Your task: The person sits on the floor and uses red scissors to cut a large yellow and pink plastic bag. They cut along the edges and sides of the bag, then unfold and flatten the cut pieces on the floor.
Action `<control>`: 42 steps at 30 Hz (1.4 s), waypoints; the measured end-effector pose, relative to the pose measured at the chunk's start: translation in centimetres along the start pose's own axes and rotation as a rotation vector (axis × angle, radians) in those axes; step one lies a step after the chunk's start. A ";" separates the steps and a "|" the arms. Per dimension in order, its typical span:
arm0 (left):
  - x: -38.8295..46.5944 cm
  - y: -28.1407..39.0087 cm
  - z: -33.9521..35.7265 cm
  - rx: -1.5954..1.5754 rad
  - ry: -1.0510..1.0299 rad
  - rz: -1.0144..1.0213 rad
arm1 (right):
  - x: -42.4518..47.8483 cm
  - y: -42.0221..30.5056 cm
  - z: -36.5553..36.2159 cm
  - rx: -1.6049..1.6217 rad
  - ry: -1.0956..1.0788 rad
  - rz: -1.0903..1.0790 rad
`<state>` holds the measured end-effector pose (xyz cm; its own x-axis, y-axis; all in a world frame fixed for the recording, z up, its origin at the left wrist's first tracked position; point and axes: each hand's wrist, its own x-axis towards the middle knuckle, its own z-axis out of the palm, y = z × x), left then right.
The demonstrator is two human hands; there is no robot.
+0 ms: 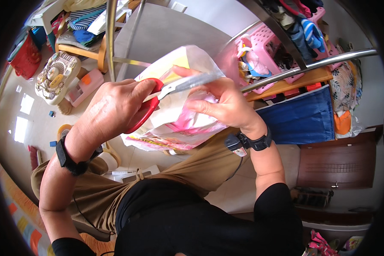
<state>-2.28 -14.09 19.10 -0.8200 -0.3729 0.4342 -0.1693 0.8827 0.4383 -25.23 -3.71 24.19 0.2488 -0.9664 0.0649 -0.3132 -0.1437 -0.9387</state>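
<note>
My left hand (113, 104) grips a pair of scissors by its red plastic handles (143, 119). The metal blades (192, 82) point right, look nearly together and are blurred towards the tip. They pass in front of the fingers of my right hand (225, 100). That hand is at the right side of a white plastic bag (166, 116) with pink and yellow print. Its thumb and forefinger are spread, and some bag film shows between them. Whether it pinches the film is hidden. The crumpled bag stands above my lap, in front of my brown trousers (185, 171).
Metal rails (342, 58) and a grey panel (153, 35) stand ahead. Pink plastic baskets (268, 54) hold assorted things on a wooden shelf at right, above a blue cloth (300, 116). At left are a toy activity table (56, 76), a wooden chair (80, 49) with clothes and a red bucket (27, 57).
</note>
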 end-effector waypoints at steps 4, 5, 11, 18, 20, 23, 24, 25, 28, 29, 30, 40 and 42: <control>-3.6 -2.8 -2.1 0.042 0.161 -0.233 | 0.4 1.0 -0.8 -0.212 0.112 0.068; -5.5 -4.4 -2.7 0.095 0.209 -0.309 | 0.4 1.3 -0.9 -0.232 0.129 0.140; -16.0 -6.1 -13.5 0.512 0.494 -0.742 | -0.6 5.1 -3.7 -0.381 0.393 0.121; -37.6 -6.2 -12.3 0.660 0.333 -1.472 | 1.7 5.5 -5.0 -0.342 0.315 0.005; -43.7 -6.7 -6.2 0.505 0.095 -1.751 | 2.4 4.6 -4.3 -0.365 0.268 -0.008; -49.8 -7.4 4.7 0.196 -0.013 -1.932 | 3.0 2.6 -3.6 -0.467 0.236 0.015; -51.0 -7.2 7.8 0.168 -0.009 -1.960 | 3.0 2.0 -3.6 -0.513 0.223 0.038; -51.8 -7.6 10.4 0.138 -0.014 -1.974 | 2.7 1.2 -3.6 -0.554 0.232 0.030; -54.7 -5.1 15.2 -0.099 0.085 -2.108 | 3.5 -0.6 -2.3 -0.614 0.204 0.002; -55.0 -4.8 15.6 -0.281 0.099 -2.119 | 3.6 -1.2 -2.0 -0.614 0.210 -0.014; -57.3 -4.3 16.3 -0.163 0.159 -2.041 | 3.8 -1.4 -1.9 -0.576 0.219 -0.022; -27.3 -0.5 -6.4 0.080 0.874 -0.947 | 1.0 -3.6 -1.7 -0.406 0.404 -0.333; -19.2 2.0 -7.7 0.045 0.753 -0.703 | 1.1 -4.2 -2.6 -0.371 0.431 -0.406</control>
<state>17.32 -7.38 17.73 0.0250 -0.8778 0.4783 -0.5113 0.3999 0.7607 -26.00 -4.67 29.06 0.0508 -0.8081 0.5869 -0.5837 -0.5008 -0.6391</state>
